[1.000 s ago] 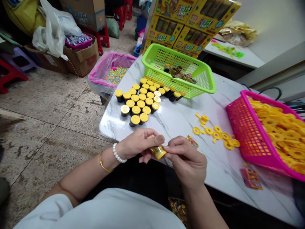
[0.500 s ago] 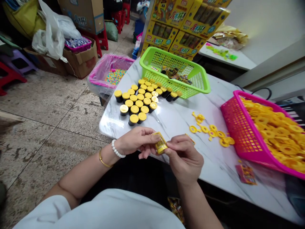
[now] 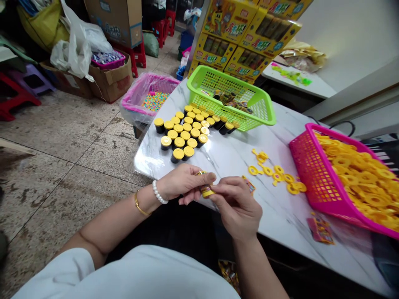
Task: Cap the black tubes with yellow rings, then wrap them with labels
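Observation:
My left hand [image 3: 188,182] pinches a small yellow printed cup [image 3: 206,192] between thumb and fingers over the table's front edge. Thumb and forefinger of my right hand [image 3: 238,203] close on its right side. Fingers cover much of the cup, so its label and ends show only in part. Beyond my left hand stands a cluster of small black cups with yellow lids [image 3: 185,136]. Past my right hand lie several loose yellow plastic rings with tabs [image 3: 279,176]. A small printed sleeve [image 3: 248,185] lies partly hidden behind that hand.
A green basket [image 3: 268,118] holding wrapped cups stands at the back of the marble-patterned table [image 3: 224,153]. To the right, a pink basket [image 3: 308,174] is heaped with yellow rings. Printed packets [image 3: 321,229] lie near the front edge. A lined pink bin [image 3: 127,99] of coloured beads stands left.
The cup has tipped in my fingers, and my left thumb now reaches further across it. My right hand has shifted slightly left. The whole view has moved a little.

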Motion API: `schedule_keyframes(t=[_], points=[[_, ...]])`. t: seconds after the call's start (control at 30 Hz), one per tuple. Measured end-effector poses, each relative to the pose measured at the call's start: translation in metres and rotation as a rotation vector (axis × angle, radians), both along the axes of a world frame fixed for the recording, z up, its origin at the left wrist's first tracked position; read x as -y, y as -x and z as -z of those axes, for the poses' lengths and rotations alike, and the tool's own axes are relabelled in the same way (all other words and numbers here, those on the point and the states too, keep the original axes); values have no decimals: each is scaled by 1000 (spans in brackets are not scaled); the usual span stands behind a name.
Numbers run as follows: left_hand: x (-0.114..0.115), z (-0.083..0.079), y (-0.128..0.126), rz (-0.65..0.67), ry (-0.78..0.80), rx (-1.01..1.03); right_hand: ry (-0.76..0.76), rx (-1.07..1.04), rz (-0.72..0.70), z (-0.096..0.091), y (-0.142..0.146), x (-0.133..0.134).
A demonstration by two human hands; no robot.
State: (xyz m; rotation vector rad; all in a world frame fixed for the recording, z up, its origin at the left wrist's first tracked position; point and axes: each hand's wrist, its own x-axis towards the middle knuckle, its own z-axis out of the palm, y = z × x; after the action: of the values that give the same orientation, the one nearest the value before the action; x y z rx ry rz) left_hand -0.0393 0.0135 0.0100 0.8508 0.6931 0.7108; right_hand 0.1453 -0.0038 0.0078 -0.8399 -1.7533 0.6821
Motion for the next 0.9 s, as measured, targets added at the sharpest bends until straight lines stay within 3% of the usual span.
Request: schedule_keyframes(t=[0.13,0.3,0.4,0.57,0.77,0.9], points=[[0,-3,1,48,3,48,-61,-21,42,2,1,2],[0,-6,3,32,-2,-40,15,-1,4,0,1,1],[-1,-3,3,49,-6,4,-93,129,4,-2,-5,-2],[-2,2,4,67,15,74,-167,145,132,5,-11,-3],[3,-1,-8,-149,-17,-36,124,21,234,15,2,10],[4,-4,-12,-226,-60,-66,197,-59,305,15,11,16]])
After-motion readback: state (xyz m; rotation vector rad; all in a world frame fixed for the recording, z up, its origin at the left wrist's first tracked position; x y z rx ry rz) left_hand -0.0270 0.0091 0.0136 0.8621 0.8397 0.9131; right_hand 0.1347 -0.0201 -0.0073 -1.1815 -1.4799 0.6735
